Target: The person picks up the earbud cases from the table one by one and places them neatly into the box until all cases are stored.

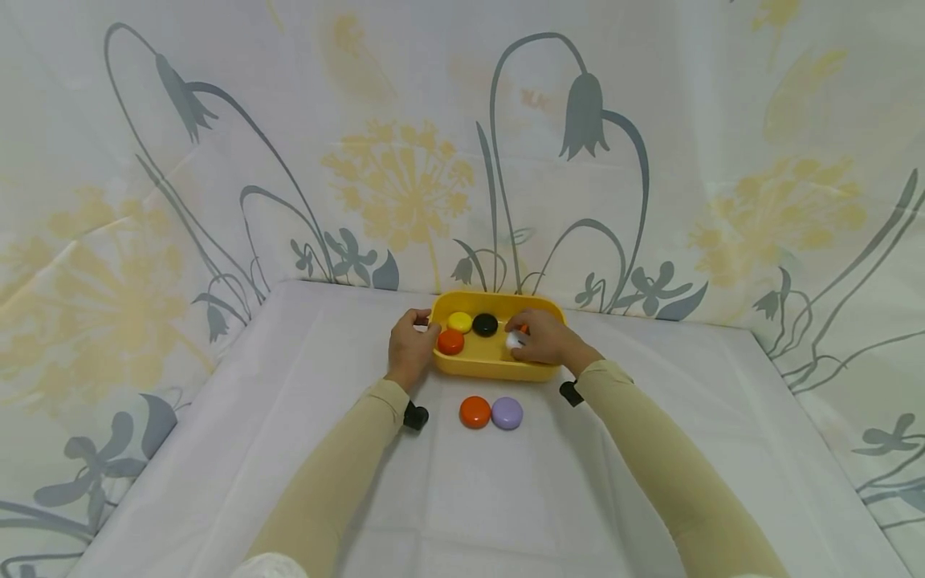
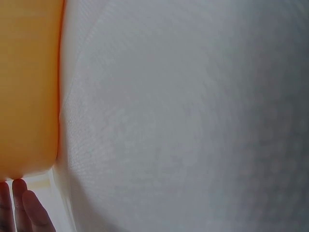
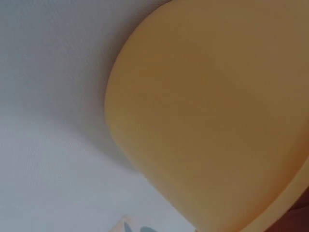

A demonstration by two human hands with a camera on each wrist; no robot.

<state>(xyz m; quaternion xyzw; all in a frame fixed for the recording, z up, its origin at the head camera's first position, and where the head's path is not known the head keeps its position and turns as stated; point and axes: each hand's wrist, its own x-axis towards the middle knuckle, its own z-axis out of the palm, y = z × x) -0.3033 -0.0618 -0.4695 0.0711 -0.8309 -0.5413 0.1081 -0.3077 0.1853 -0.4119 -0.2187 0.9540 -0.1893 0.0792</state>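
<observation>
A yellow tray [image 1: 496, 369] holds several glossy round discs. My left hand [image 1: 412, 349] is at the tray's left end, its thumb near the rim; in the left wrist view, straight fingers [image 2: 36, 212] touch the tray's outer wall [image 2: 29, 96]. Reaching over the right rim, my right hand [image 1: 547, 337] pinches a white disc [image 1: 515, 339] inside the tray. Part of an orange disc [image 1: 523, 328] shows beside those fingers, mostly hidden. At the tray's left lie a yellow disc [image 1: 459, 323] and an orange-red disc, with a black disc [image 1: 485, 324] near the middle.
In front of the tray, an orange-red disc [image 1: 474, 412] and a lilac disc [image 1: 507, 413] lie side by side on the white-covered table [image 1: 491, 498]. A flower-patterned curtain [image 1: 448, 120] rises behind the table. The right wrist view mostly shows the tray's outer wall [image 3: 203, 106].
</observation>
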